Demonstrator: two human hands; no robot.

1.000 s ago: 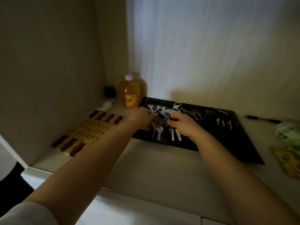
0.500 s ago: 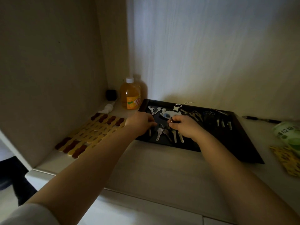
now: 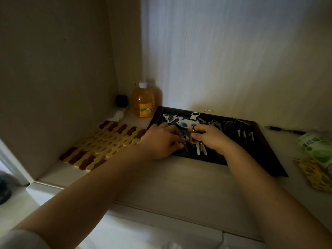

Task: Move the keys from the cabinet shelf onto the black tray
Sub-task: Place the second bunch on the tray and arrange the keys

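Currently: key bunch [image 3: 196, 147] on black tray [image 3: 265, 150], near front edge; right hand [image 3: 211, 138] pinches its ring, left hand [image 3: 161, 141] fingers adjacent keys. Advice: lay flat, release gently.

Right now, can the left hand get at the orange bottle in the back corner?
Probably yes. The left hand sits at the black tray's left edge, and the orange bottle stands just beyond it with bare shelf between. But its fingers seem busy with keys first.
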